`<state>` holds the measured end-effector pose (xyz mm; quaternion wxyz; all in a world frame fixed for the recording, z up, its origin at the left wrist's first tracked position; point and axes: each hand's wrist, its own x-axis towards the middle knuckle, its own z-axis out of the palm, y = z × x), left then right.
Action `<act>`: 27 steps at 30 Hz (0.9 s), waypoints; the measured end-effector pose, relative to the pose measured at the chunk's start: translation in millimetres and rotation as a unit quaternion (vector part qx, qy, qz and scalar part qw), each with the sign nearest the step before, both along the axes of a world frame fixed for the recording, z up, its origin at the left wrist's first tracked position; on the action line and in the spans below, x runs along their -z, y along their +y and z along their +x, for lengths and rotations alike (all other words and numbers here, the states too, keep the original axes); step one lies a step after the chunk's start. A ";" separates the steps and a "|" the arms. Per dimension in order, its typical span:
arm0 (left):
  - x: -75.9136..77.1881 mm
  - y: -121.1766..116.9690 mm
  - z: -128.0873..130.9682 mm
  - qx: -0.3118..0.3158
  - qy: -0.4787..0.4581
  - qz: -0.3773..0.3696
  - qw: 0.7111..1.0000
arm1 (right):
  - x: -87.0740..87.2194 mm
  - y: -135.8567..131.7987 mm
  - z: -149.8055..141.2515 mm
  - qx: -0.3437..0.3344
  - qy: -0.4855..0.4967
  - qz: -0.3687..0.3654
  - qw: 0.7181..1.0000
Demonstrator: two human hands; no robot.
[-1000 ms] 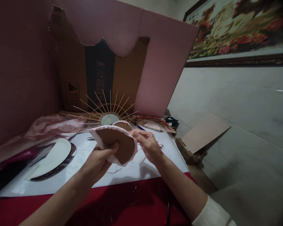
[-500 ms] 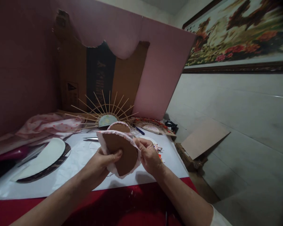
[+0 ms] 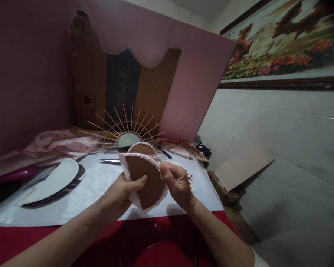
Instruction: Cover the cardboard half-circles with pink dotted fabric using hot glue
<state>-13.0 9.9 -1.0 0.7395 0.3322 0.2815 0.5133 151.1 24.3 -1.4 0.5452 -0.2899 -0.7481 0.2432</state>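
Behind the work, a pink panel (image 3: 195, 85) stands upright, brown cardboard (image 3: 156, 89) exposed below its scalloped edge. In front, a white sheet (image 3: 94, 185) lies over part of a red cloth (image 3: 13, 237). The cardboard piece (image 3: 146, 165), roughly a half-disc, is held above the sheet, brown face toward the person. The left hand (image 3: 125, 189) clamps it: thumb on the face, fingers hidden behind. The right hand (image 3: 178, 181) is at the right rim. 1 smaller piece (image 3: 141, 149) shows just beyond; contact cannot be confirmed. The pale fabric edging (image 3: 123, 162) appears pinched between right thumb and forefinger.

Caution: excess pull may bend the cardboard piece or pucker the edging; a slack left thumb may let the piece rotate.

Markings: letters run up the dark band (image 3: 122, 81), too dim to read reliably. A boxed label (image 3: 88, 105) shows a dark triangle; its text is illegible.
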 end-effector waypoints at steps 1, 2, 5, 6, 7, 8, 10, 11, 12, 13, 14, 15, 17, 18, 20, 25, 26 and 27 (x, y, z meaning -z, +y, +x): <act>1.2 0.4 0.8 -0.002 0.000 -0.002 1.000 | 1.6 1.1 0.0 0.018 -0.015 0.012 1.000; 2.2 0.9 1.8 -0.006 0.001 -0.007 1.000 | 3.4 2.3 -0.1 0.040 -0.034 0.025 0.998; 4.3 2.0 5.6 -0.023 0.012 -0.026 0.999 | 8.3 5.3 -0.5 0.122 -0.114 0.074 0.983; 4.7 2.3 6.9 -0.029 0.014 -0.029 0.999 | 9.5 5.8 -0.7 0.147 -0.140 0.091 0.975; 4.9 2.4 7.9 -0.034 0.016 -0.031 0.999 | 10.3 6.0 -1.1 0.166 -0.159 0.104 0.968; 5.0 2.4 8.5 -0.038 0.015 -0.030 0.999 | 10.8 5.8 -1.6 0.180 -0.170 0.108 0.963; 4.8 2.2 8.5 -0.045 0.015 -0.029 0.998 | 10.8 4.9 -2.5 0.176 -0.152 0.079 0.969; 4.3 2.0 7.8 -0.047 0.017 -0.032 0.998 | 10.4 4.5 -2.8 0.166 -0.131 0.055 0.976; 3.6 1.9 6.7 -0.047 0.018 -0.035 0.998 | 9.9 4.5 -3.1 0.156 -0.112 0.033 0.981; 2.7 1.8 5.3 -0.044 0.018 -0.037 0.998 | 9.5 5.0 -3.3 0.142 -0.090 0.005 0.986; 1.7 1.9 3.8 -0.037 0.017 -0.038 0.998 | 9.5 6.2 -3.5 0.126 -0.058 -0.034 0.990; 0.5 2.1 2.3 -0.028 0.015 -0.039 0.999 | 10.0 8.0 -3.7 0.109 -0.018 -0.083 0.990; -1.5 3.0 -0.1 -0.015 0.006 -0.040 0.999 | 12.8 12.8 -4.9 0.064 0.082 -0.208 0.973; -2.2 3.5 -0.9 -0.012 0.001 -0.044 0.999 | 15.2 15.1 -6.1 0.039 0.127 -0.265 0.955; -3.1 4.5 -1.7 -0.010 -0.009 -0.059 0.998 | 20.3 17.6 -9.7 0.008 0.169 -0.324 0.931; -5.0 4.2 -0.7 -0.006 -0.035 -0.071 0.997 | 22.7 9.0 -21.5 -0.092 0.210 -0.354 0.907; -5.5 3.7 -0.5 -0.007 -0.039 -0.069 0.997 | 21.0 6.3 -23.3 -0.110 0.222 -0.353 0.902; -6.0 3.1 -0.3 -0.007 -0.040 -0.069 0.997 | 19.0 3.8 -24.7 -0.120 0.229 -0.351 0.900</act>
